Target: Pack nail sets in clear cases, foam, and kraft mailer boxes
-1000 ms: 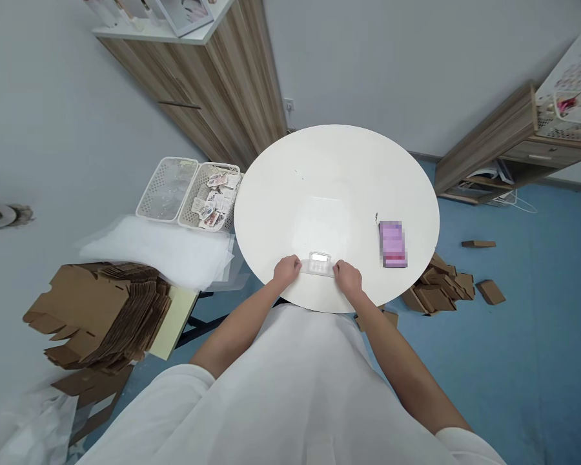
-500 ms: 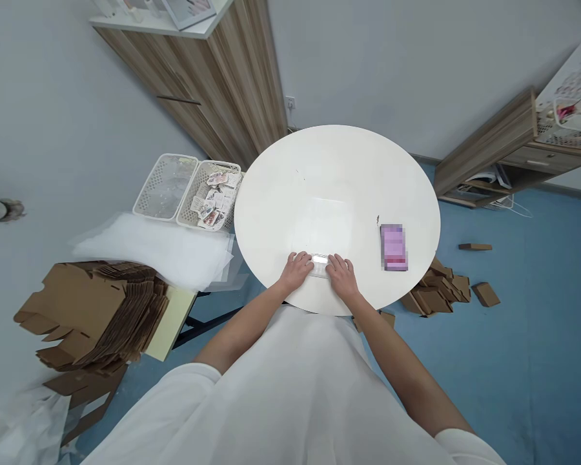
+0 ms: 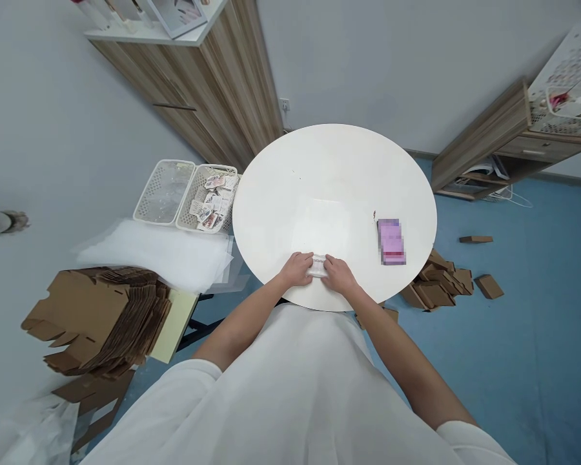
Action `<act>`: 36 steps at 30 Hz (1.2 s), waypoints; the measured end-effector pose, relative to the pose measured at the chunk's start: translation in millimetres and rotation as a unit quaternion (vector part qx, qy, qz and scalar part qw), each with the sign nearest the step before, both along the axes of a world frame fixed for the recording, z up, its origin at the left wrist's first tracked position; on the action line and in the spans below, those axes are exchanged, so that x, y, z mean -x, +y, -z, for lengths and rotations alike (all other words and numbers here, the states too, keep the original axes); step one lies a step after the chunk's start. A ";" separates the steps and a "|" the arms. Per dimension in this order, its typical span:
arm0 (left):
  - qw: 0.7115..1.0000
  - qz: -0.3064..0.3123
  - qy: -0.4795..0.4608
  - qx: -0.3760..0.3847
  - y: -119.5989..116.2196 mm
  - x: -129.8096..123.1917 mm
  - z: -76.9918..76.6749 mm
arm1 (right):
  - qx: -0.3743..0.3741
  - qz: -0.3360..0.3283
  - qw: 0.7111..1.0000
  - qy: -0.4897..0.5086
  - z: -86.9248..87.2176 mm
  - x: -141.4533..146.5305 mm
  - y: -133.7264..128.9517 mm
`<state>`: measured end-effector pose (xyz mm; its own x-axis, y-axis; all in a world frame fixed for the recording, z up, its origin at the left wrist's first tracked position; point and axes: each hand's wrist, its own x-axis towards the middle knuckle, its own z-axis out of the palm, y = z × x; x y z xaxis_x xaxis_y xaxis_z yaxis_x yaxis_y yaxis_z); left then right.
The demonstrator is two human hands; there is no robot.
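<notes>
Hands have drawn closer together since a second ago, when they stretched clear film out at its two ends; now they meet the pack itself. Left hand [image 3: 297, 268] curls its fingers narrowly over the pack's nine o'clock end, and right hand [image 3: 339, 276] does likewise at three o'clock, so the pack [image 3: 318, 266] is held between them. It sits at the table [image 3: 348, 174] top's near side, between six and seven o'clock, looking whitish and clear; finer detail is too small to tell. Between three and four o'clock lies a purple box [image 3: 392, 241], blurred out. Off the table, at nine o'clock, a basket [image 3: 217, 166] holds cards [image 3: 213, 203].
</notes>
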<state>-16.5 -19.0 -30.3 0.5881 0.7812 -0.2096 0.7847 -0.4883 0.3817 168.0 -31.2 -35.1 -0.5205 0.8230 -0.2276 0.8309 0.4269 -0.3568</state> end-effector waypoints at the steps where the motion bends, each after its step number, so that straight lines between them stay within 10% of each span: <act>1: 1.000 0.007 0.001 0.007 -1.7 1.1 -2.4 | 0.013 -0.005 1.000 0.008 -3.3 -1.7 -3.3; 10: 0.997 0.030 -0.008 0.073 -30.5 7.3 -11.5 | 0.110 0.009 0.993 0.052 -17.5 -12.1 -36.8; 36: 0.954 -0.237 -0.004 0.183 14.2 12.6 7.3 | 0.186 0.242 0.947 0.102 2.3 -7.2 22.3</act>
